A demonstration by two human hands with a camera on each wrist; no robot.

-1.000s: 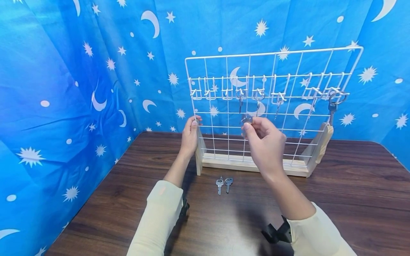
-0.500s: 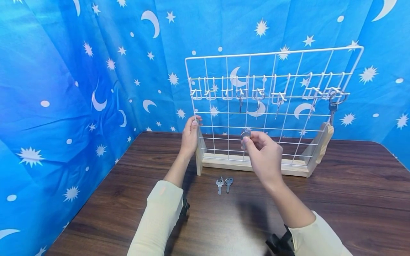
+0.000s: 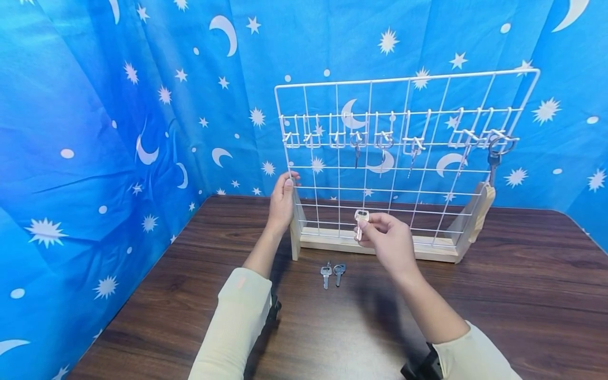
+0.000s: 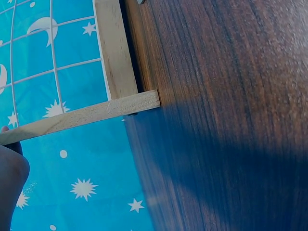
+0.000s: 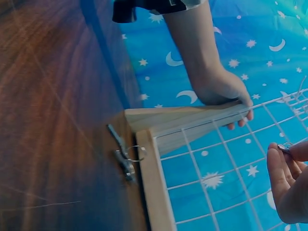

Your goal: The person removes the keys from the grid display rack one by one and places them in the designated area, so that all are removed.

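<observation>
My right hand [image 3: 390,240] pinches a silver key [image 3: 362,216] between thumb and fingers, in front of the lower part of the white wire rack [image 3: 338,190]. In the right wrist view, that key [image 5: 284,148] is mostly hidden by the fingers. My left hand [image 3: 281,203] grips the rack's left wooden side [image 4: 77,117] near its top, thumb toward me. Two more keys lie side by side on the table before the rack, a left key [image 3: 325,275] and a right key [image 3: 339,273] with a ring.
White wire hooks [image 3: 336,138] line the rack's upper rows. Several keys hang from hooks at the middle and right, one large ringed key [image 3: 494,155] at the far right. A wooden base [image 3: 332,243] stands on the brown table [image 3: 522,295]. Blue star-patterned cloth [image 3: 142,105] hangs behind.
My right hand has moved down from just below the hooks toward the rack's base, still pinching the key, whose flat face now shows. The left hand has not moved.
</observation>
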